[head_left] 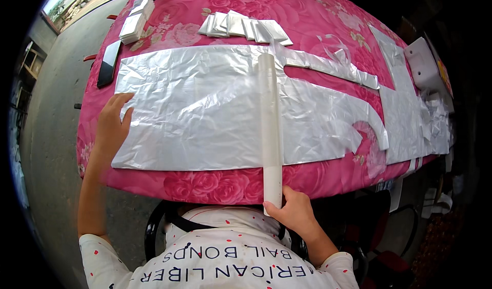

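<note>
A stack of flat, translucent silvery plastic vest bags lies across the table, its handle straps at the right. Over the stack lies a long white tube, running from the far edge past the near one. My right hand is wrapped round the tube's near end, just off the table's front edge. At the stack's left edge is my left hand, its thumb and fingers apart, fingertips on or just over the plastic. Whether it touches the film I cannot tell.
Several small folded plastic packets lie fanned beyond the bags. A packet stack and a black phone are at the left. More plastic film and a white container sit at the right. Pink floral cloth covers the table.
</note>
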Available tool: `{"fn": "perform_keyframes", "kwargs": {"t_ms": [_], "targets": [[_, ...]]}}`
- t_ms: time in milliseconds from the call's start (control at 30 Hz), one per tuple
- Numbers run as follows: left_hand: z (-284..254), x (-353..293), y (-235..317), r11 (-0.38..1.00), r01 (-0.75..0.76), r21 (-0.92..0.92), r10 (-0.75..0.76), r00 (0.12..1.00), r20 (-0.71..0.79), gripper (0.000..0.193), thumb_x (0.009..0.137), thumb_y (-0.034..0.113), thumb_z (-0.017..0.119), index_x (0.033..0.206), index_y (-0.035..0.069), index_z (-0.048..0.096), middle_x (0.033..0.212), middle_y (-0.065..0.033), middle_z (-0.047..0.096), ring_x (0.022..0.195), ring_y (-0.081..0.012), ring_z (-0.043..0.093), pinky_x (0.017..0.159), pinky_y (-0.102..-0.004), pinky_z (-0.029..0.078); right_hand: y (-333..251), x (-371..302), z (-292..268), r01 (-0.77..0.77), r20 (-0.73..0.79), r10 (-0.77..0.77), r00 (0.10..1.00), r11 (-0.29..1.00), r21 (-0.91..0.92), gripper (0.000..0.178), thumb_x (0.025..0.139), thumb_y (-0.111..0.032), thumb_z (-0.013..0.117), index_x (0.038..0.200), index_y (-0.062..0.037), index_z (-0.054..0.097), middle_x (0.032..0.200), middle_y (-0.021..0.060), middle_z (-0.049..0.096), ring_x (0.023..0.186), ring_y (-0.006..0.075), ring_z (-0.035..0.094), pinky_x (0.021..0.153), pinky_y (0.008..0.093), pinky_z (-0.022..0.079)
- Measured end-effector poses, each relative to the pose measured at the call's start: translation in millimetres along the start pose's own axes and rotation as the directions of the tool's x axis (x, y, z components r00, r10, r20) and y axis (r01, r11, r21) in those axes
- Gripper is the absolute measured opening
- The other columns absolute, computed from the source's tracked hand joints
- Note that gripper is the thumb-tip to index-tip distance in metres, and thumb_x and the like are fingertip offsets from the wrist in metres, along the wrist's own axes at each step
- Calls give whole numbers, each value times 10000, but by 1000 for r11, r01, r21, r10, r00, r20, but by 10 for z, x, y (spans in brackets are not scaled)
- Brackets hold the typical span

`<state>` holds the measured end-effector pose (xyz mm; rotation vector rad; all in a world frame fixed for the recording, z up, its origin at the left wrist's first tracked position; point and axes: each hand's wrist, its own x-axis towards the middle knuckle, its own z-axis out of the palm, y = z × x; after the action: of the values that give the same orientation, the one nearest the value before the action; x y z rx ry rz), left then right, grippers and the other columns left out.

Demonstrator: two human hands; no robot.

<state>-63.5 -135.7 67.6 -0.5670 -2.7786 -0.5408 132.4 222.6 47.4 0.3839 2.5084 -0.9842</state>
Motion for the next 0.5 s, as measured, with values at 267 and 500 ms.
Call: {"fn": "perform_keyframes", "kwargs": {"t_ms": [267, 500], "targets": [[1171, 165, 1542, 809, -243, -535, 321, 945, 55, 482, 824, 56, 556, 1277, -6, 401, 1326, -165, 413, 1207, -333, 414, 987, -387, 370, 55, -27, -3, -1, 0, 1, 1000, 1000, 27, 474, 681, -404, 675, 918, 1, 607, 728, 166, 647, 676, 302, 642, 651, 368, 503], [1497, 211, 1716, 867, -256, -428, 349, 925, 153, 567, 831, 110, 492, 1320, -99, 296, 1392, -260, 280, 1310, -383, 254, 1085, -428, 211, 17, -1, -56, -51, 58, 50, 997, 998, 20, 474, 694, -413, 662, 929, -4, 613, 743, 175, 644, 704, 322, 638, 669, 382, 500]]}}
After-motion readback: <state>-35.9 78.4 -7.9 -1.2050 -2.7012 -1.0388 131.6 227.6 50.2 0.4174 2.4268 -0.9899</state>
